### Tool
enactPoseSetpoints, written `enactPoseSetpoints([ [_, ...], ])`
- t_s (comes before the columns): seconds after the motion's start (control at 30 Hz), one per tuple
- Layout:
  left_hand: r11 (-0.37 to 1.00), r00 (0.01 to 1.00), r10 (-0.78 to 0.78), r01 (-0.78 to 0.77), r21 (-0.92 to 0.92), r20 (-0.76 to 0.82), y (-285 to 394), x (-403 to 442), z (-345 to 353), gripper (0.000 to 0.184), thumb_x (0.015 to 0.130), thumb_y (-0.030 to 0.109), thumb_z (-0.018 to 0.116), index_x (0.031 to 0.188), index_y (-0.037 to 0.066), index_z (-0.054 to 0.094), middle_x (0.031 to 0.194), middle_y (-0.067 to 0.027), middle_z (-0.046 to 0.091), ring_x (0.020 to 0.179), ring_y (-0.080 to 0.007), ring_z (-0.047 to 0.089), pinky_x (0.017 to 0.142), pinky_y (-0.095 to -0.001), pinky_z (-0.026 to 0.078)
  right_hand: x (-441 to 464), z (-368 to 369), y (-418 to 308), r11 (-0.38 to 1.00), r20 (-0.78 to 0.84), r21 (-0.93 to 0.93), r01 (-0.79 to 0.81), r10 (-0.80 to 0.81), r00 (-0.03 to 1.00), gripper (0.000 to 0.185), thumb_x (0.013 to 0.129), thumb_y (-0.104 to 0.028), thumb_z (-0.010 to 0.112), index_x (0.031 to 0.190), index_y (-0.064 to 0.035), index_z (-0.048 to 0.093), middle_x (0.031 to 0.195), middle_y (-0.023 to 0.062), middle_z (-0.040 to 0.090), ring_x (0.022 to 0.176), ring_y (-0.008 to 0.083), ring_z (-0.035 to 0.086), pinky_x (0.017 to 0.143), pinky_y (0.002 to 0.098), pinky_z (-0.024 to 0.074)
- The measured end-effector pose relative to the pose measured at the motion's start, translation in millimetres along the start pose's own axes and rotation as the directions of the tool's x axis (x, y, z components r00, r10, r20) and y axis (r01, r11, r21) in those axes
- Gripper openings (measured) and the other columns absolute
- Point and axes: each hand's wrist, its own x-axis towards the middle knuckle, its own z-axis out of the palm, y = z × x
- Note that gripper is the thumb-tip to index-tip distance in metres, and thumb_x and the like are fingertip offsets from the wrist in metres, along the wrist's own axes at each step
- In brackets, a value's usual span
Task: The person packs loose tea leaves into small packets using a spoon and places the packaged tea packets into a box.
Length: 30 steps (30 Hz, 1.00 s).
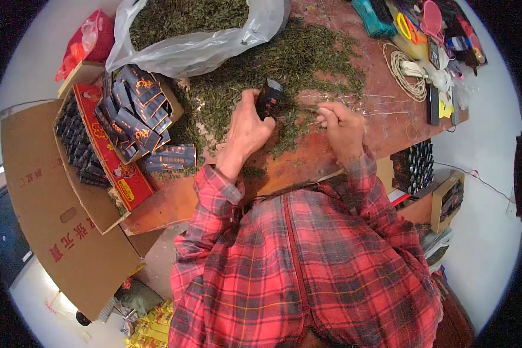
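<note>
Closest to me is the person's red plaid shirt [272, 249], pressed up near the table edge on the near side of the dark packet [267, 103], which serves as my marker here. A little farther out, the left hand [246, 130] comes in from the packet's near left and has its thumb and fingers closed around it. The right hand [343, 124] is off to the packet's right, fingertips pinched on a thin tool [309, 108].

What matters is how those two lie. The packet's long axis runs mostly away from the person, its pale end [274, 85] on the far side, away from the left wrist. The tool lies crosswise to it, reaching from the right fingertips back toward the packet's right flank. So the left hand is the one on the packet, and the right is beside it, apart. Whether the pale end is open, or whether the tool's tip touches the leaves, I can't tell from here.

Loose dried leaves [325, 52] spread around and beyond the packet. To its left sit piled dark sachets [139, 113]; past it, to the far left, slumps a clear plastic bag [200, 55] of more leaves.
</note>
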Motion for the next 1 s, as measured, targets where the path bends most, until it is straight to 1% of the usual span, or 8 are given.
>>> enactPoseSetpoints([
  [0.2,0.999,0.999,0.035,-0.035,-0.005,-0.001,4,-6,3,0.061,0.080,0.012,0.069,0.134,-0.002,0.045,0.116,-0.0308,0.067,0.104,-0.0488,0.066,0.092,-0.0520,0.051,2,2,11,0.979,0.009,-0.055,0.197,-0.197,0.980,0.016,0.096,0.000,0.063,0.105,-0.0011,0.076,0.090,0.0111,0.077,0.078,0.0174,0.077,0.067,0.0297,0.0600],
  [0.3,0.990,0.990,0.130,-0.132,-0.042,-0.054,-4,-11,7,0.061,0.080,0.010,0.069,0.134,-0.001,0.045,0.110,-0.0280,0.068,0.094,-0.0435,0.068,0.087,-0.0488,0.052,-3,3,12,0.967,-0.016,-0.007,0.256,-0.256,0.967,0.017,0.097,0.002,0.061,0.107,0.0002,0.075,0.090,0.0124,0.077,0.077,0.0183,0.076,0.070,0.0290,0.0604],
  [0.37,0.995,0.996,0.078,-0.080,-0.053,-0.031,-3,-16,4,0.061,0.080,0.009,0.069,0.135,-0.001,0.045,0.105,-0.0259,0.068,0.085,-0.0388,0.066,0.082,-0.0465,0.052,-5,4,18,0.954,-0.021,-0.029,0.300,-0.300,0.954,0.018,0.096,0.003,0.061,0.107,0.0002,0.075,0.092,0.0130,0.077,0.079,0.0192,0.076,0.071,0.0291,0.0606],
  [0.5,0.998,0.998,0.040,-0.043,-0.055,-0.052,-3,-24,1,0.062,0.080,0.007,0.069,0.137,0.001,0.045,0.100,-0.0227,0.068,0.073,-0.0319,0.064,0.074,-0.0431,0.052,-6,3,21,0.956,-0.015,0.001,0.293,-0.293,0.956,0.020,0.097,0.005,0.060,0.107,0.0006,0.075,0.093,0.0130,0.077,0.080,0.0186,0.076,0.071,0.0292,0.0606],
  [0.7,0.998,0.996,0.004,-0.009,-0.059,-0.086,-4,-32,2,0.062,0.081,0.010,0.069,0.137,0.001,0.045,0.099,-0.0226,0.069,0.071,-0.0325,0.064,0.074,-0.0444,0.052,-10,2,29,0.963,-0.048,0.088,0.257,-0.253,0.966,0.018,0.098,0.006,0.059,0.107,0.0043,0.075,0.093,0.0128,0.077,0.080,0.0168,0.074,0.073,0.0290,0.0601],
  [0.8,0.989,0.997,-0.055,0.046,-0.138,-0.061,11,-36,-3,0.055,0.078,0.006,0.065,0.130,0.000,0.048,0.114,-0.0282,0.067,0.109,-0.0480,0.066,0.096,-0.0493,0.051,-11,-3,26,0.966,-0.048,0.101,0.237,-0.233,0.971,0.019,0.097,0.006,0.059,0.108,0.0039,0.074,0.093,0.0132,0.077,0.080,0.0175,0.074,0.073,0.0294,0.0606],
  [0.9,0.997,0.994,0.033,-0.040,-0.067,-0.108,1,-38,2,0.060,0.082,0.012,0.067,0.137,0.001,0.046,0.104,-0.0244,0.069,0.070,-0.0330,0.064,0.076,-0.0457,0.053,-7,-9,25,0.960,-0.056,0.084,0.265,-0.261,0.964,0.021,0.096,0.005,0.058,0.109,0.0008,0.075,0.091,0.0136,0.077,0.079,0.0197,0.076,0.071,0.0313,0.0621],
  [1.0,0.996,0.993,0.021,-0.030,-0.081,-0.115,-2,-39,2,0.060,0.082,0.011,0.067,0.137,0.001,0.046,0.106,-0.0254,0.069,0.074,-0.0338,0.065,0.078,-0.0464,0.053,-6,-13,19,0.955,-0.078,0.080,0.286,-0.280,0.957,0.019,0.096,0.005,0.060,0.107,0.0011,0.075,0.090,0.0131,0.077,0.077,0.0192,0.076,0.070,0.0308,0.0615],
])
